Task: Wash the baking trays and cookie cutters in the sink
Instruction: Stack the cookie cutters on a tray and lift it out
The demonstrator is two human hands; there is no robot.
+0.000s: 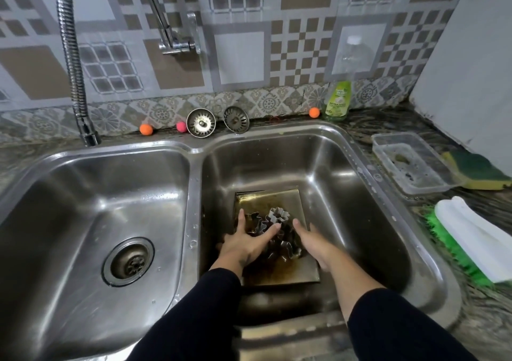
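Right basin of double sink (346, 172): stained baking tray (279, 273) on the bottom, pile of metal cookie cutters (277, 222) on it. Left hand (246, 241) at 9 o'clock of pile, fingers spread flat on the cutters. Right hand (313, 240) at 3 o'clock, fingers straight, against the pile

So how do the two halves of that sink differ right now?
The left basin holds nothing but its drain, which has a strainer fitted. The right basin holds a stained baking tray piled with metal cookie cutters, and its drain is hidden. Both hands work in the right basin: the left hand and right hand reach over the cutters; none is in the left. Both basins are stainless steel.
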